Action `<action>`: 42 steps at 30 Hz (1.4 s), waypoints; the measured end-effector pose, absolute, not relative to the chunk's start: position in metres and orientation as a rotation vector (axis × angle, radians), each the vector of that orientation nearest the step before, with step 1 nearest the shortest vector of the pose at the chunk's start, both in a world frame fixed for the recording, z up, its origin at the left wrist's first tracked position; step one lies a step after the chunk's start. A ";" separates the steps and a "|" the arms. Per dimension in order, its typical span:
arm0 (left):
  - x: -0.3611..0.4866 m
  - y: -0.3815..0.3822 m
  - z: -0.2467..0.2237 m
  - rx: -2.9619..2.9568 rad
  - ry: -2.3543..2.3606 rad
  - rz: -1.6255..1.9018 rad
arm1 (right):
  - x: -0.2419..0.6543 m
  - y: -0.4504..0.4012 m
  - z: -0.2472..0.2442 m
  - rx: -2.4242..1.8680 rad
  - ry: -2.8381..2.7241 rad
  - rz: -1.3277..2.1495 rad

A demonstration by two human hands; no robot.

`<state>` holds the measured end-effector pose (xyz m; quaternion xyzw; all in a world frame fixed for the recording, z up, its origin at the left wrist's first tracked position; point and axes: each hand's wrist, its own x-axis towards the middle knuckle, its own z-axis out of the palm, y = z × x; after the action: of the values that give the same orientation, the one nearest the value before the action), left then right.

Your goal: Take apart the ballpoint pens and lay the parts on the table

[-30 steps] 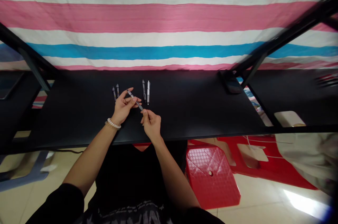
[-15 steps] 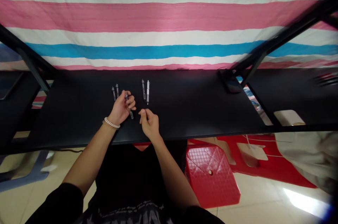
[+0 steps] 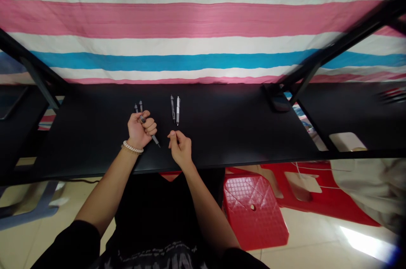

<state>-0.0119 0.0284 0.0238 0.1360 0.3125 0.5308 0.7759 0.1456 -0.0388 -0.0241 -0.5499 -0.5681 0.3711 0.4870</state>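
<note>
Black long sleeves run along both arms at the bottom of the view, with a black sleeve (image 3: pixel 69 245) at the left. A beaded bracelet (image 3: pixel 132 147) circles the left wrist. The left hand (image 3: pixel 140 128) is closed in a fist around a slim pen (image 3: pixel 154 139), its grey tip end sticking out below the little finger and pointing down and right. The right hand (image 3: pixel 180 148) is curled, thumb and forefinger pinched together just beside the pens, and seems to hold nothing, though the small view makes that hard to swear to.

Five pens can be counted: the one in the fist and four lying on the black tabletop (image 3: pixel 95 133). A dark pen (image 3: pixel 141 106) and another dark pen (image 3: pixel 136 108) lie just above the left hand, their lower ends hidden behind it. A grey pen (image 3: pixel 173 108) and a white pen (image 3: pixel 178 110) lie side by side, nearly touching, between the hands and the far edge.

Below the table edge, a red plastic stool (image 3: pixel 253 212) stands on the tiled floor. Near the table's far right corner sits a blurred dark object (image 3: pixel 279 102), too unclear to name. Beyond hangs a pink, white and blue striped cloth (image 3: pixel 190 19).
</note>
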 end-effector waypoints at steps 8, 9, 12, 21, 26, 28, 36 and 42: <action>-0.013 0.028 0.026 0.241 0.661 1.100 | 0.145 -0.039 -0.024 -1.387 -1.424 0.881; -0.013 0.028 0.026 0.234 0.660 1.105 | 0.145 -0.039 -0.024 -1.390 -1.424 0.878; -0.013 0.028 0.025 0.226 0.661 1.127 | 0.144 -0.039 -0.024 -1.398 -1.425 0.865; -0.017 0.033 0.031 0.251 0.695 1.387 | 0.142 -0.038 -0.023 -1.568 -1.310 0.427; -0.022 0.035 0.029 0.308 0.770 1.542 | 0.137 -0.040 -0.023 -1.771 -1.396 0.275; -0.024 0.037 0.026 0.340 0.828 1.608 | 0.135 -0.040 -0.023 -1.819 -1.461 0.246; -0.034 0.056 -0.004 0.673 1.383 2.008 | 0.129 -0.034 -0.019 -1.971 -1.734 0.281; -0.035 0.048 -0.020 1.439 2.010 1.479 | 0.123 -0.032 -0.014 -2.013 -1.879 0.257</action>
<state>-0.0350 0.0485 -0.0198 0.4953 0.6918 0.5092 0.1300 0.1233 -0.0318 -0.0138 -0.7150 -0.6675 0.0912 0.1866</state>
